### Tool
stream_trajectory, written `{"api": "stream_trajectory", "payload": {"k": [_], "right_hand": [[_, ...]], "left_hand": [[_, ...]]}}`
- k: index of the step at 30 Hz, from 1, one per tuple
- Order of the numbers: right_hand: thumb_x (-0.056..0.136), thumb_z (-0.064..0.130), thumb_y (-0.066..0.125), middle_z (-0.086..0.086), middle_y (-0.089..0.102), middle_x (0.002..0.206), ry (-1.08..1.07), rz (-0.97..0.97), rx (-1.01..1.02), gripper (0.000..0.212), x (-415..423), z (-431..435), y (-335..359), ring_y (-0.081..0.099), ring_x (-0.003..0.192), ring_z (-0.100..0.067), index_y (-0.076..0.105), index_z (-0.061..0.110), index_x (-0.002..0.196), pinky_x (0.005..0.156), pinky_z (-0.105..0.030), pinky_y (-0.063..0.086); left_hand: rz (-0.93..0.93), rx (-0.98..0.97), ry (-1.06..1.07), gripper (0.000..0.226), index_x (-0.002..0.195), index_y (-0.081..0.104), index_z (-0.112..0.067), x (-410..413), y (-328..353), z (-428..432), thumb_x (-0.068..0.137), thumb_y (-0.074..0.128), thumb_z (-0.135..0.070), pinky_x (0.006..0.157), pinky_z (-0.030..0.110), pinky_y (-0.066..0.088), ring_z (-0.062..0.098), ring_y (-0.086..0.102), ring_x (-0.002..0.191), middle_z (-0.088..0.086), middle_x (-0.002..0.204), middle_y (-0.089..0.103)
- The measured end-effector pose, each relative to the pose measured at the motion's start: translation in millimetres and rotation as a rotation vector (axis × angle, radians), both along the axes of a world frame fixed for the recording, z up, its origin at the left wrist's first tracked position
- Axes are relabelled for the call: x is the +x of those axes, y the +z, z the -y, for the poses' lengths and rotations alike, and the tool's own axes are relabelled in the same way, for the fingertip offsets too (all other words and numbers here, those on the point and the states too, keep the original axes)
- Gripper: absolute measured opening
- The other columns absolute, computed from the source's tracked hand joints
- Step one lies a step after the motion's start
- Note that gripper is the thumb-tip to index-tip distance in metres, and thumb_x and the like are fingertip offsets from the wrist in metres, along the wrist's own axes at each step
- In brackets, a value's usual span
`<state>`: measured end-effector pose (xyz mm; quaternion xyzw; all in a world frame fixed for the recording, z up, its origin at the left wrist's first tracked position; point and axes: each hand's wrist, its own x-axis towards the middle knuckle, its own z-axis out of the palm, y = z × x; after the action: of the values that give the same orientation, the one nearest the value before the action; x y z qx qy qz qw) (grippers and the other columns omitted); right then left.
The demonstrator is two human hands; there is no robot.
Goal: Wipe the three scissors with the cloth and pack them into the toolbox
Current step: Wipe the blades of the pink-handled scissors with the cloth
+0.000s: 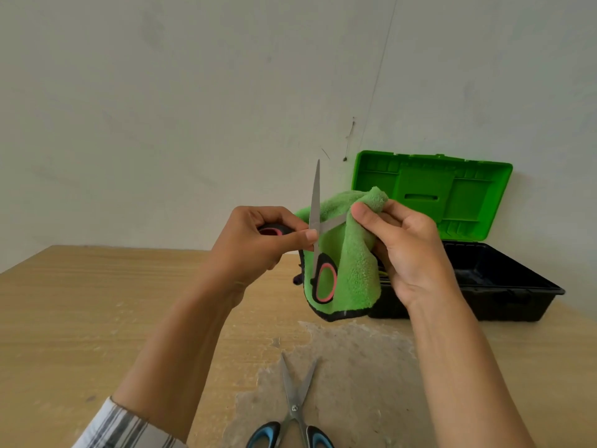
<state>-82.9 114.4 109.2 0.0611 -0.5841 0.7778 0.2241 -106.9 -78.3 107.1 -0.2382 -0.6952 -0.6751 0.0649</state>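
A light wooden bench point(97, 302) with a fine grain fills the lower half of the view, and its far edge meets a plain off-white wall point(161, 92). Right of the bench's middle, reaching to the near edge, lies a rough grey patch point(355, 367) where the surface layer is worn away, its outline ragged. A thin dark wire point(378, 76) slants down the wall from the top, ending near a small scuffed mark point(350, 127) above the far edge.
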Motion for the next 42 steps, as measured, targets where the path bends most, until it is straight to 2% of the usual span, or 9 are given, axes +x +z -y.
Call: {"api": "stream_trajectory", "payload": {"k": [7, 14, 18, 22, 27, 36, 38, 40, 42], "right_hand": [[0.063, 0.028, 0.082, -0.007, 0.08, 0.095, -0.08, 0.027, 0.166, 0.041, 1.2, -18.4, -2.7, 0.076, 0.091, -0.021, 0.075, 0.011, 0.1, 0.081, -0.032, 0.059], [0.076, 0.025, 0.082, 0.012, 0.079, 0.097, -0.302, -0.125, 0.572, 0.027, 16.6, -42.9, 5.4, 0.074, 0.096, -0.004, 0.077, 0.031, 0.102, 0.083, -0.025, 0.059], [0.083, 0.026, 0.077, 0.019, 0.075, 0.107, -0.214, -0.153, 0.934, 0.028, 18.9, -30.0, 7.2, 0.068, 0.103, -0.001, 0.076, 0.038, 0.108, 0.09, -0.032, 0.058], [0.091, 0.019, 0.07, 0.024, 0.072, 0.114, -0.024, -0.079, 1.058, 0.036, 22.4, -28.4, 6.4, 0.063, 0.116, -0.001, 0.072, 0.046, 0.116, 0.103, -0.037, 0.053], [0.097, 0.012, 0.063, 0.022, 0.072, 0.116, -0.214, -0.166, 1.092, 0.043, 24.5, -30.3, 7.2, 0.071, 0.095, -0.036, 0.068, 0.046, 0.123, 0.083, -0.053, 0.06], [0.102, 0.009, 0.054, 0.028, 0.064, 0.131, 0.005, -0.027, 1.289, 0.05, 29.4, -20.4, 7.1, 0.066, 0.108, -0.045, 0.061, 0.049, 0.131, 0.091, -0.06, 0.054], [0.102, 0.008, 0.052, 0.025, 0.067, 0.128, -0.034, -0.026, 1.332, 0.051, 31.3, -25.1, 10.7, 0.071, 0.088, -0.041, 0.063, 0.05, 0.129, 0.074, -0.052, 0.061], [0.102, 0.005, 0.051, 0.022, 0.066, 0.13, -0.051, -0.04, 1.374, 0.05, 32.8, -26.0, 13.1, 0.059, 0.053, -0.017, 0.064, 0.046, 0.13, 0.049, -0.025, 0.05], [0.102, 0.006, 0.052, 0.021, 0.064, 0.134, -0.033, -0.046, 1.381, 0.048, 32.0, -21.5, 13.1, 0.061, 0.061, -0.003, 0.063, 0.042, 0.133, 0.061, -0.014, 0.052]], "left_hand": [[0.014, -0.116, -0.024, 0.015, 0.076, 0.074, -0.005, 1.4, 2.5, 6.3, 0.075, 0.081, -0.018, 0.042, 0.016, 0.03, 0.009, 0.033, 0.043, 0.007, 0.066, 0.073], [0.021, -0.278, -0.066, 0.013, 0.075, 0.076, -0.009, 2.5, 8.3, 20.7, 0.073, 0.081, -0.021, 0.041, 0.015, 0.031, 0.011, 0.034, 0.046, 0.007, 0.07, 0.075], [0.011, -0.309, -0.062, 0.014, 0.076, 0.076, -0.008, 4.1, 7.3, 17.0, 0.073, 0.082, -0.02, 0.041, 0.016, 0.03, 0.012, 0.034, 0.047, 0.007, 0.069, 0.075], [0.03, -0.311, -0.068, 0.015, 0.077, 0.076, -0.005, 3.2, 7.3, 21.2, 0.073, 0.083, -0.018, 0.041, 0.016, 0.029, 0.014, 0.032, 0.047, 0.009, 0.069, 0.075], [0.021, -0.336, -0.083, 0.017, 0.077, 0.076, -0.006, 1.6, 8.5, 24.3, 0.073, 0.082, -0.022, 0.041, 0.016, 0.03, 0.015, 0.033, 0.048, 0.009, 0.069, 0.074], [0.002, -0.394, -0.048, 0.013, 0.073, 0.077, -0.013, 1.5, 7.1, 25.4, 0.071, 0.084, -0.024, 0.043, 0.017, 0.031, 0.012, 0.035, 0.047, 0.017, 0.072, 0.073], [-0.005, -0.412, -0.042, 0.013, 0.073, 0.078, -0.013, 0.7, 6.9, 25.9, 0.071, 0.084, -0.024, 0.042, 0.017, 0.031, 0.011, 0.034, 0.046, 0.024, 0.076, 0.07], [-0.007, -0.407, -0.044, 0.013, 0.073, 0.077, -0.012, 0.6, 6.8, 26.1, 0.071, 0.084, -0.023, 0.042, 0.018, 0.031, 0.012, 0.035, 0.047, 0.021, 0.074, 0.071], [0.0, -0.381, -0.045, 0.013, 0.074, 0.077, -0.011, 0.5, 7.0, 26.8, 0.072, 0.084, -0.023, 0.043, 0.018, 0.031, 0.013, 0.034, 0.048, 0.013, 0.069, 0.073]]}}
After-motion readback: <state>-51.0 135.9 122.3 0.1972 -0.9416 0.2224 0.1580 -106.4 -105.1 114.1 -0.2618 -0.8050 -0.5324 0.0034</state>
